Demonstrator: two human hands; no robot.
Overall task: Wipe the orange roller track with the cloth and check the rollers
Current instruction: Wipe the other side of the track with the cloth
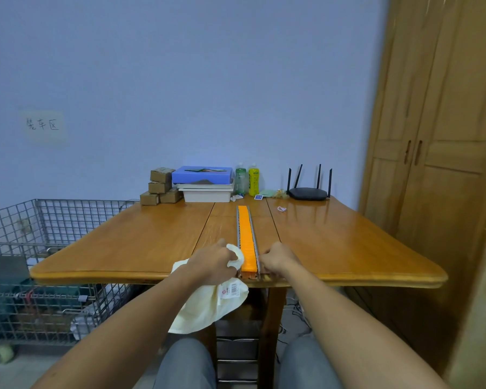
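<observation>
The fingers of my left hand (212, 261) bunch the soft cream cloth (208, 304) against the near end of the orange roller track (247, 237). The cloth's loose, labelled tail hangs over the rounded front edge of the worktop (124, 242). My right hand (278, 258) has its fingers curled tight on the grey metal rail opposite. The track is long, narrow and ribbed. It lies straight down the glossy wood, its near end at the edge, with bare wood on both sides. A router (307, 193) sits well beyond.
</observation>
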